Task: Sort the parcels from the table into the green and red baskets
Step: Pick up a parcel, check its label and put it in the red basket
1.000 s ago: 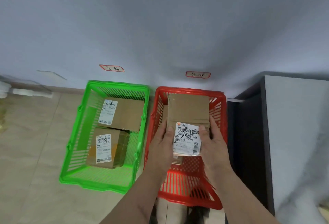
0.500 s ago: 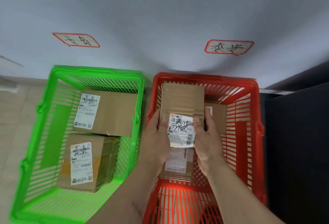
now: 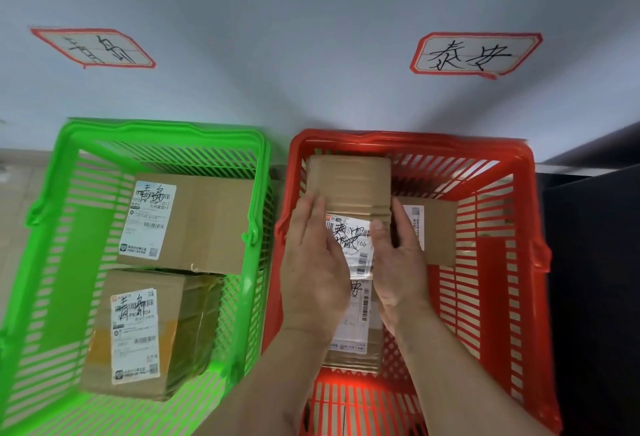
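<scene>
The left hand (image 3: 313, 264) and right hand (image 3: 398, 262) cover the near part of the held parcel (image 3: 349, 186) and much of its label, and whether it touches the parcel beneath (image 3: 356, 335) cannot be told. The right hand also hides the left edge of a third parcel (image 3: 436, 231) in the red basket (image 3: 519, 228). The picture's edge cuts off the near ends of both baskets, the green basket (image 3: 62, 228) also on its left, and the left wall sign (image 3: 93, 48) is too smeared to read.

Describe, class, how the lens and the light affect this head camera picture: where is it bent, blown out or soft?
Head view: wide-angle bending bows the green basket and red basket rims outward and skews the left wall sign; both baskets' plastic glows oversaturated; the parcel held between the left hand and right hand is fairly sharp, while the frame's corners smear; the dark surface at right loses detail.
</scene>
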